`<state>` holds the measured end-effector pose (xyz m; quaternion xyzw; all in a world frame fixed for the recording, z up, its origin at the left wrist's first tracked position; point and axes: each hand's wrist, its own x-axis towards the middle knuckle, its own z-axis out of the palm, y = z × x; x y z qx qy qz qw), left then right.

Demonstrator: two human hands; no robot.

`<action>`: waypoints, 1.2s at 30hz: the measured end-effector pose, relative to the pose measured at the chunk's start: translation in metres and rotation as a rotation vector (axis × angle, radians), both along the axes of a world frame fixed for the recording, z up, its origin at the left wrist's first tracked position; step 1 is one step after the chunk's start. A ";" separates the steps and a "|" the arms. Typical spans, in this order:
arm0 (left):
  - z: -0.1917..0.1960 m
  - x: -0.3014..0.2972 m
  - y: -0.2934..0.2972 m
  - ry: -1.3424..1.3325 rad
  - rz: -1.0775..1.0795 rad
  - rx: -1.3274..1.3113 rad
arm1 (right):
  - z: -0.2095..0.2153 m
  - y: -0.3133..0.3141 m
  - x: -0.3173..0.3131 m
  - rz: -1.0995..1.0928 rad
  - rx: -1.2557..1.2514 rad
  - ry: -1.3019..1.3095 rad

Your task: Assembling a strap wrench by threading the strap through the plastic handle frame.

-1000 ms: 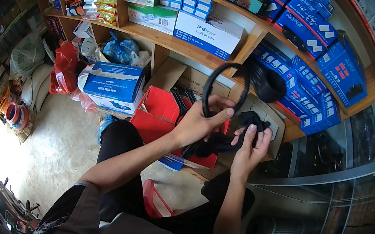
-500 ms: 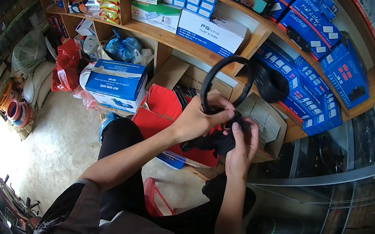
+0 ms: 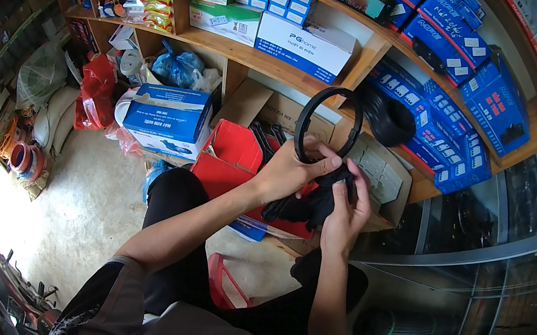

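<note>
A thin black ring (image 3: 301, 122) stands up from my left hand (image 3: 294, 168), whose thumb and fingers pinch its lower edge. My right hand (image 3: 345, 213) is closed on a piece of soft black material (image 3: 312, 206) that hangs just below the ring. Both hands' fingertips nearly meet where ring and material come together; whether the two are joined is hidden by my fingers. Under my hands lies an opened red carton (image 3: 229, 155) with black parts (image 3: 264, 141) sticking out of it.
A wooden shelf (image 3: 242, 56) with boxes runs across the back. Next to the ring is a black coiled roll (image 3: 390, 122). A blue and white box (image 3: 165, 117) stands left of the carton, and a glass case (image 3: 451, 225) at right. A red stool (image 3: 216, 279) shows between my legs.
The ring has turned slightly to face me more and sits a little lower. My right fingers have shifted up along the black material near the ring's lower edge.
</note>
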<state>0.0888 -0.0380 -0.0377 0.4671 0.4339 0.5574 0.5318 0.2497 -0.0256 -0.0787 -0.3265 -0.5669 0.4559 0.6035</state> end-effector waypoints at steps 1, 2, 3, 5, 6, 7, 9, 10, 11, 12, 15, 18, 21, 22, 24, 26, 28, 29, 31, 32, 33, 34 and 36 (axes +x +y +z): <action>-0.006 0.002 0.002 0.051 0.072 0.082 | -0.003 0.000 0.001 0.086 -0.047 0.044; -0.012 0.004 0.005 0.104 0.143 0.165 | -0.004 -0.001 0.000 0.087 -0.044 0.047; -0.016 0.005 0.007 0.109 0.142 0.169 | -0.004 -0.002 -0.002 0.194 -0.086 0.167; -0.018 0.008 0.012 0.193 0.342 0.443 | -0.011 -0.001 -0.002 0.359 -0.168 0.360; -0.019 0.014 0.010 0.204 0.332 0.453 | -0.012 -0.006 0.001 0.354 -0.156 0.374; -0.021 0.018 0.009 0.130 0.313 0.427 | -0.015 -0.008 -0.001 0.356 -0.263 0.487; -0.027 0.014 0.009 0.273 0.370 0.536 | -0.013 -0.015 -0.011 0.311 -0.312 0.426; -0.019 0.014 0.001 0.249 0.326 0.469 | -0.013 -0.017 -0.010 0.243 -0.262 0.249; -0.017 0.015 -0.002 0.304 0.322 0.504 | -0.015 -0.017 -0.006 0.253 -0.302 0.215; -0.015 0.014 -0.004 0.356 0.318 0.538 | -0.016 -0.017 -0.005 0.263 -0.345 0.177; -0.013 0.012 -0.006 0.275 0.289 0.486 | -0.019 -0.017 -0.002 0.227 -0.233 0.156; -0.026 -0.009 0.007 0.158 0.301 0.449 | 0.004 -0.016 -0.003 0.303 -0.288 0.088; 0.006 -0.024 0.003 -0.321 0.106 0.117 | 0.011 -0.012 -0.005 0.179 -0.181 0.089; 0.012 -0.021 0.006 -0.413 0.123 0.110 | 0.010 -0.012 0.000 0.172 -0.174 0.095; 0.003 -0.040 0.010 -0.584 0.005 0.112 | 0.023 -0.018 -0.003 0.189 -0.136 -0.029; 0.000 -0.039 0.015 -0.601 -0.002 0.083 | 0.024 -0.018 -0.003 0.177 -0.096 -0.064; -0.005 -0.036 0.016 -0.632 -0.078 0.067 | 0.020 -0.020 0.002 0.114 -0.055 -0.202; -0.003 -0.034 0.012 -0.581 -0.090 0.044 | 0.020 -0.022 0.000 0.068 -0.003 -0.226; -0.004 -0.030 0.013 -0.561 -0.139 0.039 | 0.022 -0.021 0.001 0.009 0.111 -0.310; -0.003 -0.027 0.014 -0.539 -0.185 0.035 | 0.024 -0.019 0.001 -0.046 0.226 -0.393; -0.002 -0.019 0.014 -0.587 -0.177 -0.014 | 0.030 -0.018 0.000 -0.066 0.313 -0.447; -0.005 -0.017 0.014 -0.591 -0.181 -0.015 | 0.036 -0.017 -0.005 -0.084 0.442 -0.516; -0.011 -0.014 0.013 -0.590 -0.203 -0.006 | 0.041 -0.017 -0.015 -0.135 0.526 -0.639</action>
